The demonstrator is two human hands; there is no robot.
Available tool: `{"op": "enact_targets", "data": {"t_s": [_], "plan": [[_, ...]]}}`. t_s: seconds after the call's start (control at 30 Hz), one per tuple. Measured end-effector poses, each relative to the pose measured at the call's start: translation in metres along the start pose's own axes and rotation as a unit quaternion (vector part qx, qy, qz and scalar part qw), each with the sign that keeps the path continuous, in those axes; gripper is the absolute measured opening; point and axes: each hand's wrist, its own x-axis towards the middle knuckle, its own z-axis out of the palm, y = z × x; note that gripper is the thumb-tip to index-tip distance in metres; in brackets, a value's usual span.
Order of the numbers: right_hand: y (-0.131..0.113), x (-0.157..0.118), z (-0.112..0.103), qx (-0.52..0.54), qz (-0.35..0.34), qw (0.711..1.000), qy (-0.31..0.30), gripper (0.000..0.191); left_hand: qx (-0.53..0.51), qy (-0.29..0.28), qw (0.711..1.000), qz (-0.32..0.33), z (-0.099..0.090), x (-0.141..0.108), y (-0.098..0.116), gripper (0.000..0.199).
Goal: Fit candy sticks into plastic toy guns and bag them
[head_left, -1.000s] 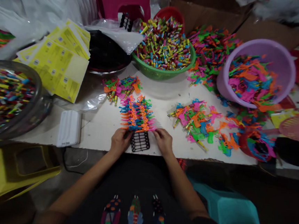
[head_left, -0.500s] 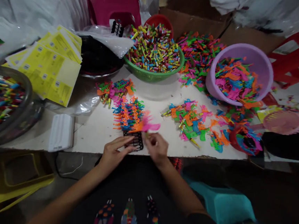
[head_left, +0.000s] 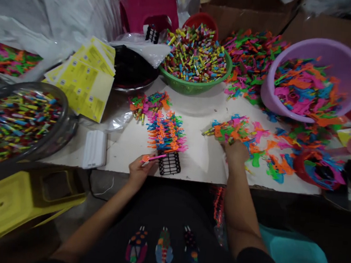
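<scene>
My left hand (head_left: 139,171), fingers closed, pinches a thin pink plastic piece (head_left: 157,157) with an orange end. The piece sits beside the left edge of a black plastic grid rack (head_left: 170,164) at the table's front edge. Behind the bare front of the rack stand tight rows of orange, blue and pink plastic pieces (head_left: 167,130). My right hand (head_left: 237,153) reaches into a loose pile of coloured pistol-shaped plastic pieces (head_left: 256,142). Its fingers are bent together at the pile's near left side, and what they grip is hidden.
A green basin (head_left: 194,88) of small coloured tubes stands behind, with a purple tub (head_left: 319,50) of plastic pieces at right. A clear bowl (head_left: 66,109) of tubes, yellow printed sheets (head_left: 87,87) and a white box (head_left: 95,150) lie left. A red bowl (head_left: 301,171) stands front right.
My right hand has left the rack and moved right to the loose pile. My left hand, earlier over the rack, now holds a pink and orange piece at its left edge. The view has turned left.
</scene>
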Motion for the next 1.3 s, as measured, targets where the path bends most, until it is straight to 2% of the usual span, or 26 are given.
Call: {"op": "enact_targets", "data": {"t_s": [0.1, 0.17, 0.2, 0.27, 0.3, 0.37, 0.4, 0.47, 0.57, 0.63, 0.7, 0.83, 0.93, 1.03, 1.2, 1.3], "plan": [[0.005, -0.001, 0.003, 0.051, -0.012, 0.997, 0.051, 0.033, 0.025, -0.001, 1.000, -0.009, 0.009, 0.001, -0.010, 0.018], [0.008, -0.005, 0.005, 0.143, -0.035, 0.981, 0.126, 0.030, 0.041, 0.000, 0.999, -0.002, 0.013, 0.003, -0.014, 0.017], [0.009, -0.009, 0.006, 0.209, -0.051, 0.962, 0.167, 0.030, 0.049, 0.002, 0.999, 0.003, 0.015, 0.004, -0.015, 0.018], [0.007, -0.023, 0.011, 0.360, -0.080, 0.904, 0.219, 0.031, 0.067, 0.010, 0.998, 0.006, 0.016, 0.005, -0.017, 0.019], [0.005, -0.033, 0.014, 0.432, -0.089, 0.870, 0.218, 0.031, 0.075, 0.014, 0.997, 0.004, 0.017, 0.005, -0.018, 0.020], [0.000, -0.059, 0.021, 0.548, -0.117, 0.812, 0.163, 0.029, 0.084, 0.020, 0.996, -0.003, 0.017, 0.005, -0.017, 0.021], [-0.003, -0.073, 0.025, 0.584, -0.134, 0.792, 0.119, 0.026, 0.084, 0.023, 0.996, -0.002, 0.017, 0.004, -0.017, 0.021], [-0.009, -0.101, 0.036, 0.616, -0.166, 0.770, 0.021, 0.021, 0.077, 0.023, 0.997, 0.008, 0.018, 0.003, -0.016, 0.020], [-0.018, -0.131, 0.058, 0.594, -0.192, 0.774, -0.105, 0.017, 0.062, 0.000, 0.997, 0.041, 0.019, 0.003, -0.016, 0.016], [-0.023, -0.139, 0.072, 0.564, -0.205, 0.788, -0.138, 0.018, 0.064, 0.000, 0.996, 0.056, 0.020, 0.004, -0.015, 0.016], [-0.028, -0.141, 0.083, 0.524, -0.224, 0.813, -0.120, 0.019, 0.076, 0.017, 0.995, 0.064, 0.022, 0.005, -0.013, 0.016], [-0.034, -0.138, 0.090, 0.403, -0.300, 0.864, -0.033, 0.020, 0.106, 0.039, 0.991, 0.073, 0.027, 0.007, -0.010, 0.017], [-0.036, -0.137, 0.091, 0.342, -0.369, 0.864, 0.017, 0.025, 0.125, 0.040, 0.988, 0.075, 0.029, 0.007, -0.009, 0.019], [-0.040, -0.140, 0.095, 0.313, -0.404, 0.858, 0.045, 0.027, 0.139, 0.037, 0.986, 0.082, 0.030, 0.006, -0.012, 0.020], [-0.049, -0.146, 0.100, 0.303, -0.381, 0.872, 0.044, 0.021, 0.139, 0.019, 0.988, 0.067, 0.029, 0.006, -0.016, 0.022], [-0.042, -0.136, 0.087, 0.292, -0.398, 0.870, -0.021, 0.022, 0.137, -0.015, 0.989, 0.046, 0.019, 0.006, -0.014, 0.024]]}}
